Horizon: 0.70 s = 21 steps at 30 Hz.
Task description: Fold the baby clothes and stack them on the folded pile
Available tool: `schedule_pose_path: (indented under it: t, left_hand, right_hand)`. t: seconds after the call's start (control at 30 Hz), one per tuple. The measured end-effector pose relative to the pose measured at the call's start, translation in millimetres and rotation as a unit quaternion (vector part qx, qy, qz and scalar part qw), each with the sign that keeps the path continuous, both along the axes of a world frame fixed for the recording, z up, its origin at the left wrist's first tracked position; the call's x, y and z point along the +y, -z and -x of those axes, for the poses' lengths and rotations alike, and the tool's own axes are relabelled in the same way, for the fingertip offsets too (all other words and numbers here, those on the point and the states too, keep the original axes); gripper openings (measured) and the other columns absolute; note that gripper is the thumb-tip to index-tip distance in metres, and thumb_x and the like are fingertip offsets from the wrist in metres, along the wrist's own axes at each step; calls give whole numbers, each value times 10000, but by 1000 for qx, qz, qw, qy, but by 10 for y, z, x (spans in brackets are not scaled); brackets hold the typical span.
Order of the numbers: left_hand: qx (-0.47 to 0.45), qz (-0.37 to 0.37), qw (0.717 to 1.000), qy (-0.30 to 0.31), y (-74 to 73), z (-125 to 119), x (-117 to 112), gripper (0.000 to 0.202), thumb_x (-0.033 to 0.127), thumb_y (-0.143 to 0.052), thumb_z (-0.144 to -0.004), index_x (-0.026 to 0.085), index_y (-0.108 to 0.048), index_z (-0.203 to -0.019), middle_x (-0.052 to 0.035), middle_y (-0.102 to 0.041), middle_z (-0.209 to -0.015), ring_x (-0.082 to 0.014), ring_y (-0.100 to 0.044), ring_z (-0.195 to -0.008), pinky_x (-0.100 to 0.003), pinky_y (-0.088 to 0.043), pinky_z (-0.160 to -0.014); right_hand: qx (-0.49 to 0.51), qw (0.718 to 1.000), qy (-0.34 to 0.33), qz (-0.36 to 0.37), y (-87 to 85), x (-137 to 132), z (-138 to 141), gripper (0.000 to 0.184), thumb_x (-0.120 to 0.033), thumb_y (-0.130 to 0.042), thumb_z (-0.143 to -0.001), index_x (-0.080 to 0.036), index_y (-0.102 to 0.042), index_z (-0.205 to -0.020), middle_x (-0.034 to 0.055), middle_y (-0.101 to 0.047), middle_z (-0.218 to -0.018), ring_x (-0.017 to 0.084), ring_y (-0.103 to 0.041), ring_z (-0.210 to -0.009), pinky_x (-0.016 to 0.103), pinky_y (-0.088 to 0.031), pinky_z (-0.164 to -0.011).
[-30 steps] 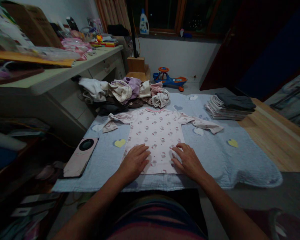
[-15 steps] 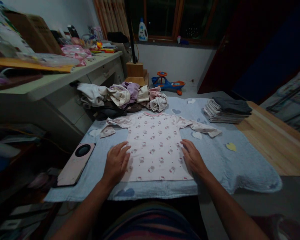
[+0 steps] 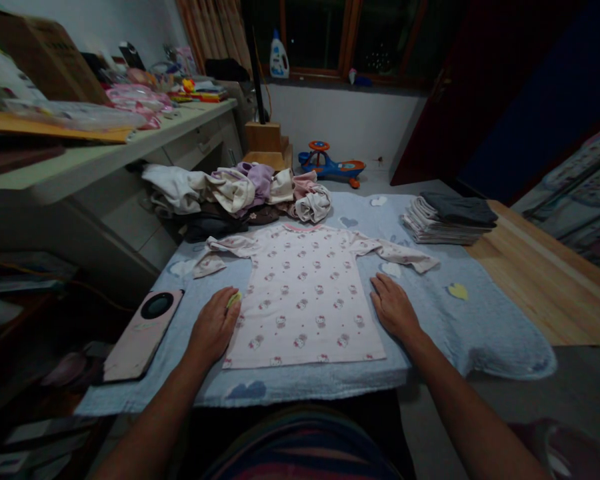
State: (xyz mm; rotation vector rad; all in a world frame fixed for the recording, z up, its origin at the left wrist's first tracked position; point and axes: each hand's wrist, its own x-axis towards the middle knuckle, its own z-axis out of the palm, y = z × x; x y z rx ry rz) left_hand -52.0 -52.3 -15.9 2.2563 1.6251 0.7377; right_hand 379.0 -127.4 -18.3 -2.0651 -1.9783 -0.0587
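A pale pink long-sleeved child's shirt with a cat-face print lies spread flat, collar away from me and both sleeves stretched out sideways. It rests on a light blue blanket with heart patches. My left hand lies just left of the shirt's side, fingers extended and next to a yellow heart patch on the blanket. On the other side, my right hand rests flat on the blanket, fingers stretched out, slightly apart from the shirt's edge. Neither hand holds anything.
A rumpled heap of clothes lies at the back left, and a folded stack at the back right. A pink phone lies at left. Beyond are a cluttered desk and a blue ride-on toy.
Both hands have moved outward from the shirt's sides onto the blanket, uncovering its side edges. The shirt stays spread out. My view has shifted slightly.
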Motion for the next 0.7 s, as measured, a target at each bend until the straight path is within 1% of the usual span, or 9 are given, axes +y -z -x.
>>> schedule_pose_path:
  t: [0.13,0.3,0.37,0.43,0.5,0.57,0.6,0.63,0.7]
  left_hand:
    - [1,-1,1000,-1,13,23,8,512,497,-310,-961,142,-567,-1227,-157,-589,-1303,-273,-525,-1258,-460,-397,-1108]
    - [8,2,1000,-3,91,86,22,515,500,-321,-961,135,-564,-1230,-159,-582,-1321,-272,-522,-1265,-453,-393,-1112]
    - [21,0,1000,4,106,102,27,491,492,-336,-957,149,-573,-1218,-149,-592,-1313,-272,-519,-1269,-450,-389,-1113]
    - [45,-3,999,7,81,80,34,457,473,-351,-951,164,-588,-1191,-140,-611,-1288,-276,-532,-1253,-452,-400,-1099]
    - [80,-13,997,-9,7,-6,49,432,434,-345,-953,163,-599,-1174,-145,-623,-1265,-290,-549,-1225,-472,-419,-1068]
    - [110,-37,993,-28,-99,-171,79,430,388,-324,-964,148,-599,-1192,-160,-619,-1269,-306,-549,-1218,-496,-425,-1046]
    - [114,-55,992,-18,-150,-279,100,436,377,-324,-970,136,-590,-1217,-166,-608,-1288,-306,-532,-1240,-497,-409,-1062]
    - [113,-68,991,6,-192,-396,126,439,368,-330,-975,129,-578,-1247,-167,-593,-1317,-295,-517,-1262,-481,-397,-1081]
    - [110,-83,988,69,-231,-631,184,444,342,-332,-982,121,-561,-1291,-165,-566,-1368,-277,-483,-1311,-456,-368,-1119]
  right_hand:
    - [5,1000,2,-3,24,-5,-52,441,-302,-410,-962,-150,-532,-1358,153,-481,-1461,289,-418,-1358,495,-332,-1130]
    - [0,1000,17,-5,53,-58,-107,453,-322,-408,-964,-105,-545,-1338,184,-478,-1455,307,-419,-1354,491,-339,-1127]
    - [5,1000,21,-6,16,-69,-134,446,-311,-423,-955,-115,-544,-1337,179,-484,-1449,309,-422,-1351,491,-346,-1118]
    - [4,1000,26,8,-74,-40,-144,416,-294,-453,-938,-132,-567,-1304,179,-521,-1409,314,-463,-1311,488,-371,-1087]
    - [-7,999,35,40,-207,48,-105,352,-270,-485,-917,-133,-622,-1211,191,-603,-1290,319,-543,-1205,476,-413,-1029]
    - [-16,997,39,71,-341,197,17,276,-231,-490,-906,-132,-668,-1091,189,-676,-1118,311,-606,-1079,453,-438,-977]
    - [-12,997,28,70,-393,289,114,278,-220,-472,-916,-136,-668,-1094,182,-684,-1111,301,-609,-1078,437,-432,-987]
    - [0,998,10,60,-429,386,231,295,-214,-460,-922,-142,-658,-1129,175,-676,-1161,294,-598,-1115,424,-422,-1009]
    - [27,997,-47,48,-445,573,498,368,-243,-434,-948,-141,-599,-1261,167,-601,-1335,283,-526,-1256,417,-379,-1078]
